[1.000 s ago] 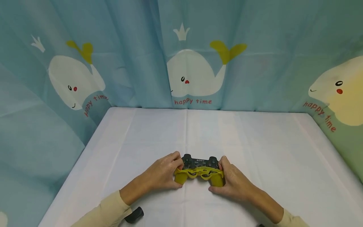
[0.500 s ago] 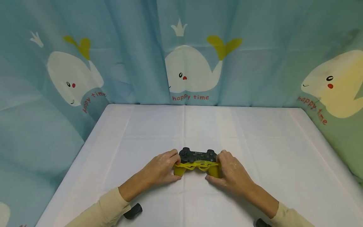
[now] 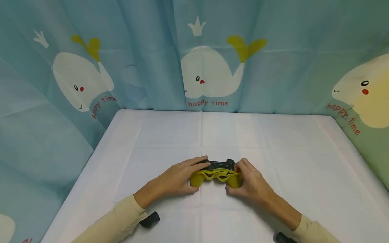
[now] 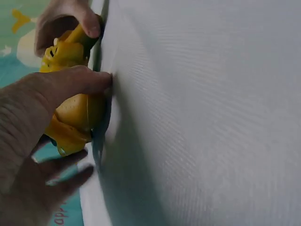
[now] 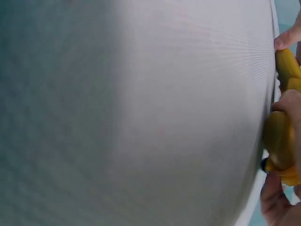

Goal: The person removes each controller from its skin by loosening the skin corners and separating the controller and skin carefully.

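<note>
A game controller [image 3: 217,165] with a black face and yellow handles lies near the middle of the white table, its far edge marked SONY. A yellow cover [image 3: 217,173] with cut-outs runs across its near side. My left hand [image 3: 182,173] holds the left end, fingers reaching over the black face and thumb at the yellow handle [image 4: 82,112]. At the other end, my right hand [image 3: 251,182] grips the handle between thumb and curled fingers. The right wrist view catches both hands and the yellow handle [image 5: 278,134] only at its right edge.
A white cloth covers the table [image 3: 170,135]. Blue-green curtains [image 3: 146,67] with printed whales stand along its back and sides. Black wrist devices sit under both sleeves, the left device [image 3: 150,220] and the right device [image 3: 282,238].
My left fingers have shifted from the controller's left edge to stretch over its black face. The right hand keeps its grip. The head view has moved slightly.
</note>
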Demonstrator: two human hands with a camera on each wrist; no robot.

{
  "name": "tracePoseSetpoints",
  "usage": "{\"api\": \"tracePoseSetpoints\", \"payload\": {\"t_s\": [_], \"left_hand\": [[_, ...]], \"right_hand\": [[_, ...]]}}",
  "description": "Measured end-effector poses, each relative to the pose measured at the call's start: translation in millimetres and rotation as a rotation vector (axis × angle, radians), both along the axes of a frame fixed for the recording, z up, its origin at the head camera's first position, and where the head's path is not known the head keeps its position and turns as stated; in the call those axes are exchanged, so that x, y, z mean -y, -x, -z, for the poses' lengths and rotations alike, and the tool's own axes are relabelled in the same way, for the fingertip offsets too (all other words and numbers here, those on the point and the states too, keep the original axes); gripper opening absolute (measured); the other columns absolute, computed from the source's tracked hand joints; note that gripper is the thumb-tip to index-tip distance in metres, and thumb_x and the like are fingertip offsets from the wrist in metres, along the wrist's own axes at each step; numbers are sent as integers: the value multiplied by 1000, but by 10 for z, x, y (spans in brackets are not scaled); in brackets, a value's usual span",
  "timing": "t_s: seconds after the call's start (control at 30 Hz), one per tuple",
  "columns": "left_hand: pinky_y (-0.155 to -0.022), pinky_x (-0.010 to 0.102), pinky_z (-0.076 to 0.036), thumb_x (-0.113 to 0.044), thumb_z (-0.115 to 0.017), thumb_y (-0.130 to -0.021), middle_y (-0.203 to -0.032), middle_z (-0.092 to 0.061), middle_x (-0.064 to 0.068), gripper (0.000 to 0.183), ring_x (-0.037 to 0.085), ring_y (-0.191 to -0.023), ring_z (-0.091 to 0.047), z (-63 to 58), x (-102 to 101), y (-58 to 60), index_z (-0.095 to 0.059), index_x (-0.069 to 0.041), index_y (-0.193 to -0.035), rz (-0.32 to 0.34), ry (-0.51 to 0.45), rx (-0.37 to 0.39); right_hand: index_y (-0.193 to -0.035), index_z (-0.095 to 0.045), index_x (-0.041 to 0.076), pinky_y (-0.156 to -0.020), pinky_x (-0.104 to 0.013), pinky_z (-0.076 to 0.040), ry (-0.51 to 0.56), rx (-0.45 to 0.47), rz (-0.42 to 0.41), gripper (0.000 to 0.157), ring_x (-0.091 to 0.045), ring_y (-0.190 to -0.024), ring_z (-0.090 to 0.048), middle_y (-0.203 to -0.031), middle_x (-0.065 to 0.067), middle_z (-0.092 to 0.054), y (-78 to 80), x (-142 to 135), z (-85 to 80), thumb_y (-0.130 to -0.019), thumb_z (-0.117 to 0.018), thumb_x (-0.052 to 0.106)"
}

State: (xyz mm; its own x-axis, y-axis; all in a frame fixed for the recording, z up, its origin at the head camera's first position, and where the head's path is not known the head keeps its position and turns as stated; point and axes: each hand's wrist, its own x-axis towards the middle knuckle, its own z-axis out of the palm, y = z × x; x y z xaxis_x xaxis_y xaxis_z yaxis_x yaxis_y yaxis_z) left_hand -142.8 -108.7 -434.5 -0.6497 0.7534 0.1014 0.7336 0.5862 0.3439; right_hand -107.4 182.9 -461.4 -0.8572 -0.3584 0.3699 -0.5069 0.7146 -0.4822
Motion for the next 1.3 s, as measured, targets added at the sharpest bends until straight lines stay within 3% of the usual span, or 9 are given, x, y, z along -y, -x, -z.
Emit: {"api": "tracePoseSetpoints", "payload": {"t_s": [0.13, 0.27, 0.47, 0.53, 0.67, 0.87, 0.97, 1.13, 1.3], "left_hand": [[-89, 36, -53, -29, -85, -79, -158, -40, 1, 79, 18, -119, -61, -35, -61, 38, -52, -17, -149, 23, -13, 38], [-85, 32, -54, -28, -87, -76, -152, -44, 3, 78, 14, -108, -64, -79, -92, 65, -55, -16, -146, 27, -11, 42], [-91, 45, -51, -25, -87, -71, -147, -48, 3, 79, 18, -116, -60, -208, -97, 111, -57, -15, -144, 9, 7, 126], [-93, 48, -48, -26, -87, -69, -146, -50, 2, 80, 20, -121, -57, -238, -95, 132, -57, -15, -143, -1, 7, 151], [-92, 43, -48, -28, -87, -68, -140, -56, 2, 79, 17, -116, -57, -244, -82, 176, -60, -13, -140, -14, -23, 193], [-85, 35, -49, -32, -85, -68, -129, -64, 1, 74, 14, -102, -57, -208, -46, 247, -65, -9, -136, -56, -84, 280], [-78, 30, -49, -32, -85, -69, -123, -66, -3, 73, 12, -97, -57, -198, -43, 266, -66, -9, -134, -74, -106, 324], [-76, 29, -49, -35, -83, -69, -122, -66, -4, 72, 13, -96, -55, -189, -70, 257, -66, -10, -134, -78, -102, 329], [-75, 29, -49, -36, -84, -69, -122, -66, -3, 72, 15, -97, -54, -184, -94, 252, -67, -10, -134, -97, -93, 339]], "right_hand": [[-97, -51, 14, -65, -29, -49, -34, -37, 19, 54, -12, -77, -50, -100, 3, -43, -17, -31, -10, -64, -90, 32], [-98, -51, 13, -66, -32, -51, -15, -29, 38, 55, -13, -79, -52, -104, 1, -43, -31, -40, -39, -64, -91, 29], [-100, -50, 14, -69, -29, -52, 70, 33, 27, 59, -11, -83, -53, -97, 7, -50, -28, -9, -119, -61, -94, 24], [-99, -49, 14, -67, -27, -50, 128, 83, 34, 59, -11, -80, -53, -93, 7, -52, -22, 13, -150, -60, -94, 21], [-102, -52, 9, -65, -26, -49, 255, 178, 88, 56, -16, -78, -53, -88, 1, -55, -22, 63, -170, -63, -92, 11], [-123, -51, 0, -81, -28, -54, 471, 445, 176, 58, -30, -103, -60, -120, -16, -53, -11, 108, -164, -77, -86, 7], [-128, -51, -1, -79, -27, -54, 547, 553, 240, 60, -30, -103, -63, -122, -18, -59, 3, 115, -180, -80, -85, 13], [-123, -51, -4, -74, -22, -51, 604, 645, 294, 58, -24, -94, -58, -112, -16, -61, 32, 115, -185, -78, -84, 11], [-116, -51, -4, -72, -23, -49, 640, 691, 283, 52, -22, -89, -55, -107, -14, -60, 54, 117, -206, -77, -81, 10]]}}
